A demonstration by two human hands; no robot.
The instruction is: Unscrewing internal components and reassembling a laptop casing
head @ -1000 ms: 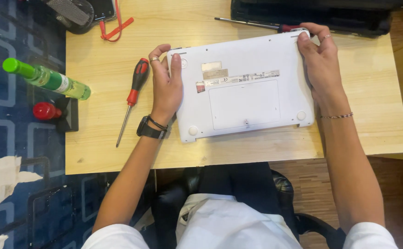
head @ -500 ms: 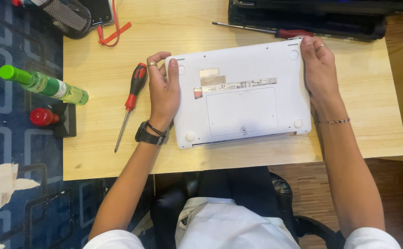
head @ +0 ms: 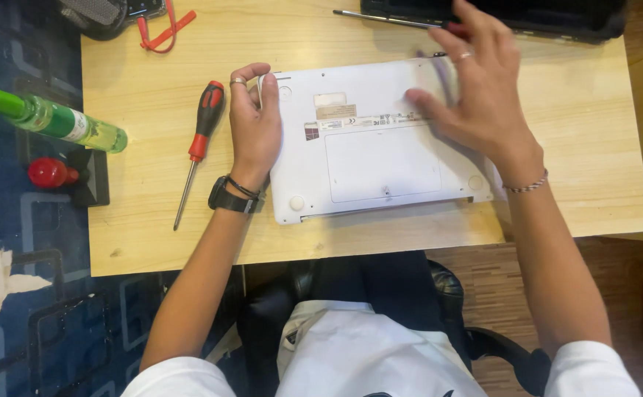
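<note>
In the middle of the light wooden table [head: 152,235] sits a white laptop [head: 380,158], flipped upside down so its bottom panel with the labels and round rubber feet faces up. That laptop is the landmark for everything else here.

The left hand [head: 254,125] rests on the laptop's left edge, fingers loosely curled round the corner, ring on one finger, dark watch [head: 227,197] on the wrist just off the laptop's lower left corner. The right hand [head: 476,92] is spread open, fingers apart, over the laptop's upper right part. It's a bit blurred, so I can't tell if it's actually pressing the panel or just hovering above it; it isn't gripping anything. A thin bracelet [head: 527,184] sits on that wrist, by the laptop's right edge.

Left of the laptop, just past the left hand, a red-and-black screwdriver [head: 200,140] lies on the table, tip pointing toward the near edge. Further left, off the table, there's a green bottle [head: 49,117] lying on its side and a small red-topped thing [head: 53,173] on a black base. Beyond the laptop's far edge lies a second, slimmer screwdriver [head: 388,19], and next to it a black device [head: 557,18]. A red strap [head: 163,29] lies up past the far left corner.
</note>
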